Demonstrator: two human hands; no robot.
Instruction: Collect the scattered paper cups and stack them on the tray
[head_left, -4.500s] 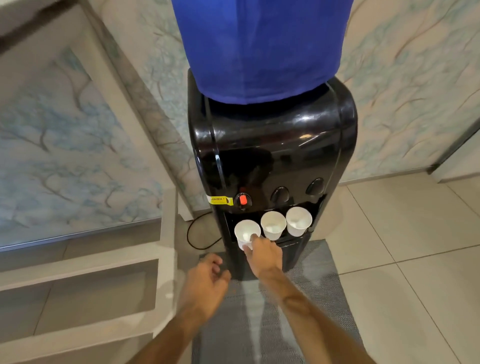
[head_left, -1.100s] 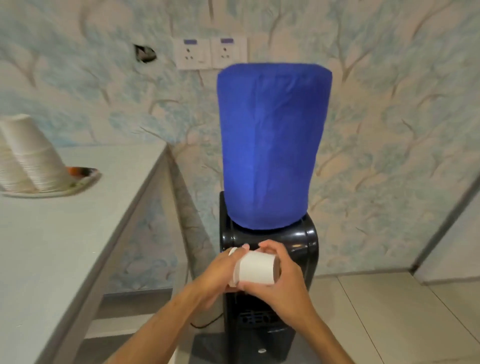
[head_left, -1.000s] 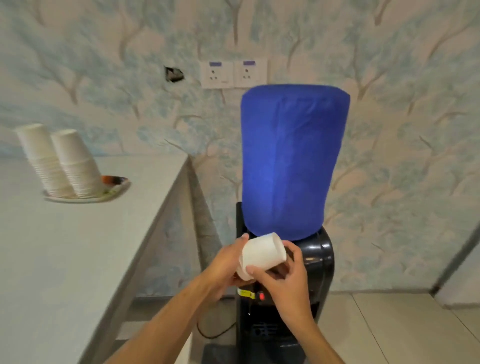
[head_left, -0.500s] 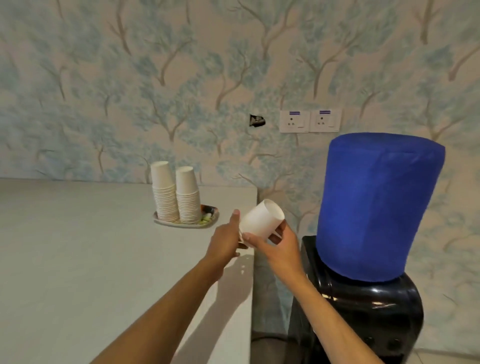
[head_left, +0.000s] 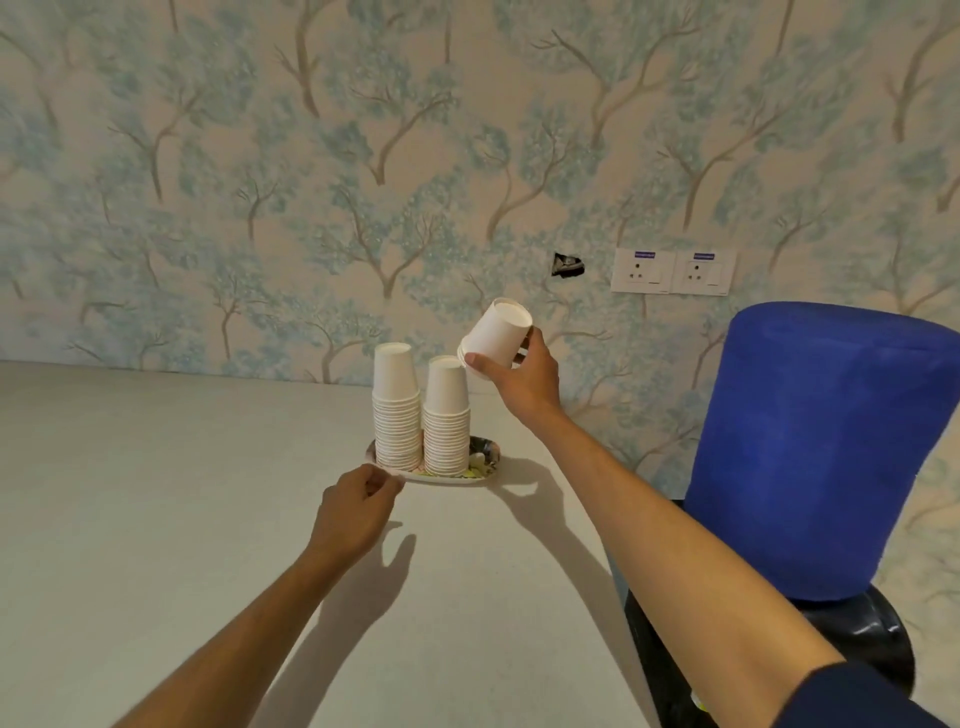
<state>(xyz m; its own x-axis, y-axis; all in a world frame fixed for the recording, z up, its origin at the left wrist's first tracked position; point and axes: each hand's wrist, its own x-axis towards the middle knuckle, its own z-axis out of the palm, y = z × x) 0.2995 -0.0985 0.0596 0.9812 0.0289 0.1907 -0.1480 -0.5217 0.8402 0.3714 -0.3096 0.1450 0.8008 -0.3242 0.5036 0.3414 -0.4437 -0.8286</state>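
Two tall stacks of upside-down white paper cups, a left stack (head_left: 396, 410) and a slightly lower right stack (head_left: 447, 418), stand on a small patterned tray (head_left: 480, 465) on the counter. My right hand (head_left: 519, 376) holds nested white paper cups (head_left: 496, 335) tilted bottom-up, just above and right of the right stack. My left hand (head_left: 358, 512) rests on the counter at the tray's near-left rim, fingers curled and pinching the edge.
The pale counter (head_left: 156, 519) runs left and toward me. A black water dispenser (head_left: 857, 639) with a blue-covered bottle (head_left: 826, 447) stands right of the counter edge. Two wall sockets (head_left: 672, 270) sit above it on tree-patterned wallpaper.
My left hand let go of the cups and dropped to the tray's rim. My right hand carried the cups up over the right stack, and the view closed in on the tray.
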